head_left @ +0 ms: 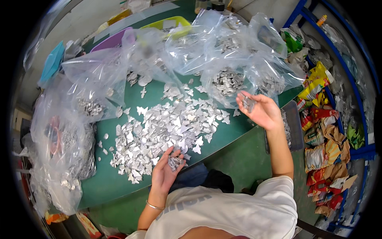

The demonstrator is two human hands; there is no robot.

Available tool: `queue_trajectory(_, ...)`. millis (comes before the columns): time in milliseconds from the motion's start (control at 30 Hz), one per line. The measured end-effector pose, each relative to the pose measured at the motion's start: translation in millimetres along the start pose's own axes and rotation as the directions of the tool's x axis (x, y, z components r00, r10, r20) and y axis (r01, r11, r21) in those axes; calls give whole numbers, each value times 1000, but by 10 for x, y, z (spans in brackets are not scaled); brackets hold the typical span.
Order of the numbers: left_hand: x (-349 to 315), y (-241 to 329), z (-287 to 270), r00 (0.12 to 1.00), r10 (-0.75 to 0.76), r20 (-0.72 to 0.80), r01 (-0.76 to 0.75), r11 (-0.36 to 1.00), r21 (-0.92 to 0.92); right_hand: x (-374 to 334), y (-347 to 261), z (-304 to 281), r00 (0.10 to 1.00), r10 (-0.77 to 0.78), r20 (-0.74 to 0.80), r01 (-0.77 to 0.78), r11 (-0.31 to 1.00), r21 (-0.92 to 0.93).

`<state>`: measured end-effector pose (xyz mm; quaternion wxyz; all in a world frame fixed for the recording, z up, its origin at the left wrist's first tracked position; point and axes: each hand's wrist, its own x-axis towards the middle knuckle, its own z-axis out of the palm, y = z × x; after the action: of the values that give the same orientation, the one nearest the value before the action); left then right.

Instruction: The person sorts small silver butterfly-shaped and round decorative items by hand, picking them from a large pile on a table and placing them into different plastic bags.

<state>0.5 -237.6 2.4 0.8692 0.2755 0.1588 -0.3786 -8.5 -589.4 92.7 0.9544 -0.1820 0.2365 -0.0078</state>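
A broad heap of small flat silver metal pieces [167, 125] in mixed shapes lies spread on the green tabletop [105, 155]. At the heap's near edge my left hand [161, 175] is cupped palm up, its fingers curled round a small handful of metal pieces [175, 163]. My right hand [266, 113] is raised over the table's right side, palm turned up, with a few metal pieces [248, 102] by its fingers. Just beyond it is an open clear plastic bag [215, 93] with a pile of similar small parts [228, 81] inside.
More clear bags of metal parts [90, 106] line the table's left and far sides. Behind them stand a purple bin [109, 41] and a yellow-green bin [181, 22]. A grey tub [294, 123] sits beside the right edge. Blue shelving [360, 153] with colourful packages [316, 157] stands at right.
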Motion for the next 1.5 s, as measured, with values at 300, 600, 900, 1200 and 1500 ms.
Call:
queue_trajectory(300,-131,192,217,989,79,121,-69,994,-79,519,197,196,881,-453,134,354,446,-822)
queue_trajectory(600,-229,343,36,992,124,-30,-126,906,-403,4,1287,122,726,-236,646,582,-290,-760)
queue_trajectory(900,-705,774,-454,912,359,-196,-408,832,-375,218,1649,-417,789,-382,482,520,-3,-854)
queue_trajectory(1200,-975,2525,-385,545,801,-249,-837,498,-227,280,1676,-368,776,-424,468,550,92,-830)
queue_trajectory(1500,-1008,2886,-465,465,871,-160,-881,436,-185,240,1672,-548,772,-472,426,531,110,-840)
